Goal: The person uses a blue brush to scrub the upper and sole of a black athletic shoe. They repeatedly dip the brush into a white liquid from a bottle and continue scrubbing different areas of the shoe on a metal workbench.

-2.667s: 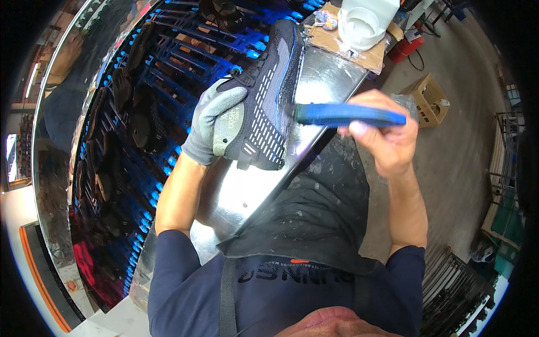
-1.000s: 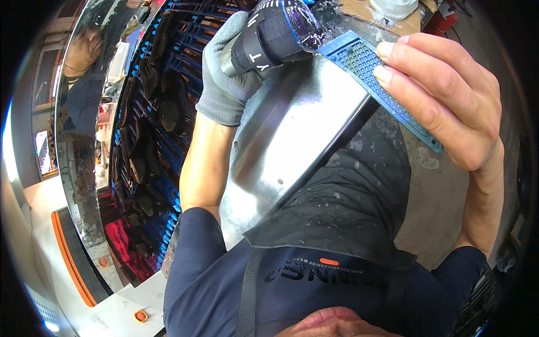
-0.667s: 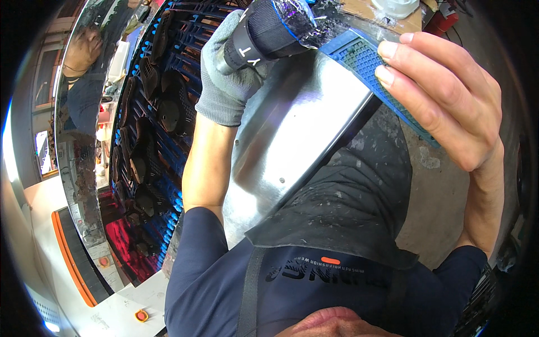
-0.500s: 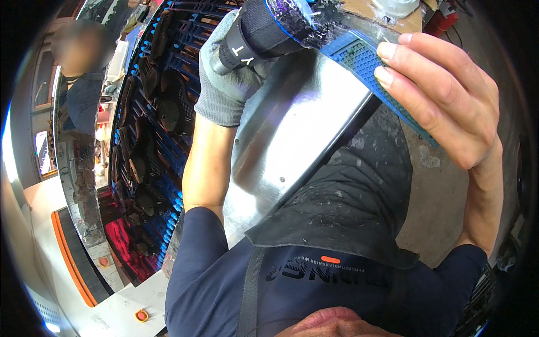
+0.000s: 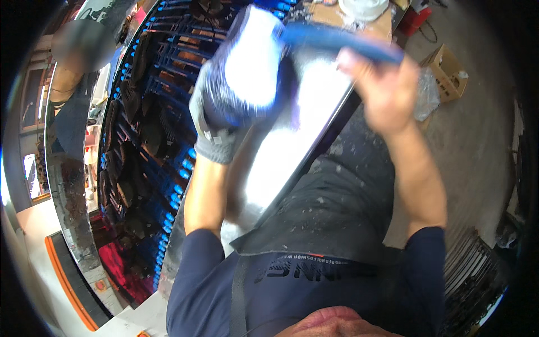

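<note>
My left hand [image 5: 212,135], in a grey knit glove, is closed around a dark shoe upper [image 5: 252,62]. Its bright white underside is turned up. My bare right hand [image 5: 387,92] grips a long, flat blue brush [image 5: 342,42], both smeared by motion. The brush's far end reaches the front edge of the shoe upper; whether they touch is hard to tell. Beneath both hands lies a shiny metal plate [image 5: 281,137], next to the dark apron [image 5: 320,205] over my lap.
Left of me stands a rack of blue-tipped rods [image 5: 182,165] bearing dark, sole-shaped pieces [image 5: 154,132]. Another person [image 5: 73,101] is beyond it. A white tub [image 5: 364,8] sits at the top; a cardboard box [image 5: 449,73] and clear plastic bag [image 5: 426,92] are at right.
The shoe upper has turned, bringing its white underside into view. My right hand has moved left and down with the brush, which now lies more level. My view has shifted slightly.
</note>
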Available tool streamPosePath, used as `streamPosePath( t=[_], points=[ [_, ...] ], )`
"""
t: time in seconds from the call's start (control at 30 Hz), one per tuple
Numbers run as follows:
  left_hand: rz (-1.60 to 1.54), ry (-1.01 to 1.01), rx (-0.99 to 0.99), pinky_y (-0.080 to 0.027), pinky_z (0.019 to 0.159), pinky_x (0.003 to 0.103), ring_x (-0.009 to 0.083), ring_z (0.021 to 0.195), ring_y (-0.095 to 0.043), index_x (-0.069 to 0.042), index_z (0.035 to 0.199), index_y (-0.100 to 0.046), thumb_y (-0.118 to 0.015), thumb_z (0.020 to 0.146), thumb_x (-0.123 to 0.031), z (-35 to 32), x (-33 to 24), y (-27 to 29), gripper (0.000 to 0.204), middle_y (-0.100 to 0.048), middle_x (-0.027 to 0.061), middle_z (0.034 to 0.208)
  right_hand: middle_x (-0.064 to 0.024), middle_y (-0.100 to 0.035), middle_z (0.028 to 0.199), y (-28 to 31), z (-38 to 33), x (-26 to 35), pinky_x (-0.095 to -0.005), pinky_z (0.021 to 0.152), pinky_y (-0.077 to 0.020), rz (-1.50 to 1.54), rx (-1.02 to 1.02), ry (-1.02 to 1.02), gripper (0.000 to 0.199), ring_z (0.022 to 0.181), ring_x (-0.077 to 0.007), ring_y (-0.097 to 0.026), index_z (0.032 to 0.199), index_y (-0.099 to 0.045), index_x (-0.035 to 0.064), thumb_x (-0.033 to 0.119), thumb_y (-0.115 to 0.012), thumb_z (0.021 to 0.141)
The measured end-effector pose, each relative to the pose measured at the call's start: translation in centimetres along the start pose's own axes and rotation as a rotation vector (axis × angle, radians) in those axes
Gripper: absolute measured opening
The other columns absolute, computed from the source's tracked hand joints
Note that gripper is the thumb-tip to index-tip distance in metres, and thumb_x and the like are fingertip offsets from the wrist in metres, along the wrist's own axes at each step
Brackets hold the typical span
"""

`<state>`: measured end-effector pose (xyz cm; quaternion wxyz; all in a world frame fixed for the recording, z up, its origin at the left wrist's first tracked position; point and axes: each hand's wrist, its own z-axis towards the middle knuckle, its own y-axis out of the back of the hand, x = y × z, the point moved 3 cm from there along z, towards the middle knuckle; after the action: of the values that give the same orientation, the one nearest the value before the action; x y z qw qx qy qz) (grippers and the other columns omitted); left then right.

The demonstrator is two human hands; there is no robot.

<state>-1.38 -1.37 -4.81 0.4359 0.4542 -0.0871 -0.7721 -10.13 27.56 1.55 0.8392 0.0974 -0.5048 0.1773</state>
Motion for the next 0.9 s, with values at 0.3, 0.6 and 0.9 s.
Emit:
streamPosePath(
  t=[0.3,0.6,0.9],
  points=[
    [-1.676,0.979,0.284,-0.055,0.105,0.041,0.0296,0.119,-0.071,0.000,0.142,-0.061,-0.076,0.086,-0.026,-7.9,1.6,-2.5,0.063,-0.073,0.0173,0.130,-0.0144,-0.077,0.097,-2.8,0.1,-5.4,-0.0315,0.066,-0.0583,0.582,-0.058,-0.350,0.013,0.080,-0.0181,-0.074,0.095,-0.074,-0.0007,0.012,-0.075,0.095],
    [-1.990,0.955,0.228,-0.053,0.109,0.045,0.0334,0.122,-0.069,0.001,0.142,-0.061,-0.066,0.096,-0.031,-7.3,-0.2,-2.0,0.056,-0.072,0.0199,0.132,-0.0221,-0.075,0.097,-6.1,-5.3,0.1,-0.0398,0.067,-0.0626,-0.487,0.009,0.700,0.031,0.079,-0.0347,-0.076,0.111,-0.073,-0.0111,-0.001,-0.071,0.082],
    [-2.239,0.816,0.177,-0.049,0.116,0.051,0.0371,0.128,-0.066,0.004,0.144,-0.059,-0.052,0.108,-0.038,-5.4,-0.6,1.9,0.056,-0.067,0.0239,0.140,-0.0193,-0.073,0.088,-5.3,-5.2,-4.7,-0.0357,0.062,-0.0606,0.700,-0.055,-0.360,0.020,0.067,-0.0246,-0.072,0.104,-0.067,-0.0061,0.013,-0.061,0.104]
  ],
)
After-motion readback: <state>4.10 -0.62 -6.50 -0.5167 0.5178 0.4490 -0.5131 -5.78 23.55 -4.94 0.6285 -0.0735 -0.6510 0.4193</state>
